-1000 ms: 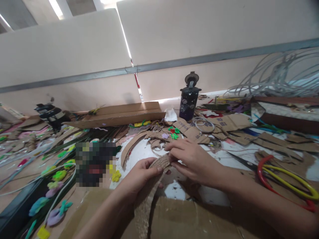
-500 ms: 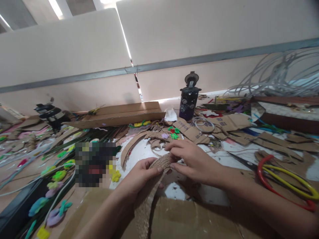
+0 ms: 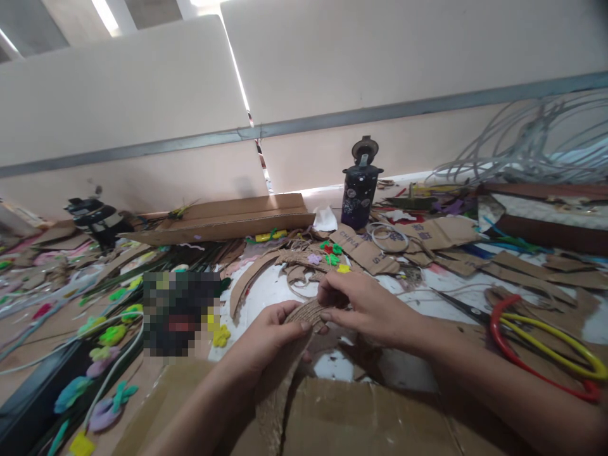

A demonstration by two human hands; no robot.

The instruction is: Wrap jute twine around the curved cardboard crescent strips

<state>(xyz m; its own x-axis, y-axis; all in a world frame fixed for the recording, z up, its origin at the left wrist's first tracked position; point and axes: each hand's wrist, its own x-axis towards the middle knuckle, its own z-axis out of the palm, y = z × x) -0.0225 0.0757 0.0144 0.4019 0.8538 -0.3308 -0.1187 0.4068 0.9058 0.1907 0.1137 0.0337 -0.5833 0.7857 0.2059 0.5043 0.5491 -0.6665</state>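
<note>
A curved cardboard strip, its upper end wound with rows of brown twine, is held between both hands. My left hand grips it from the left, thumb on top of the wound part. At the strip's upper end, my right hand is closed, its thumb pressing on the twine and its index finger curled. A thin cord trails off to the right behind the right hand. Beyond the hands lies another curved cardboard piece with small green, red and lilac flowers near it.
Red-and-yellow-handled scissors lie by my right forearm. A dark bottle with its lid up stands at the back. Cardboard scraps cover the right side; yellow flowers and stems crowd the left. A cardboard sheet lies in front.
My right hand has shifted slightly down, its fingers curling in more and its thumb now on the twine. A yellow flower behind it has come into view. My left hand stays in place.
</note>
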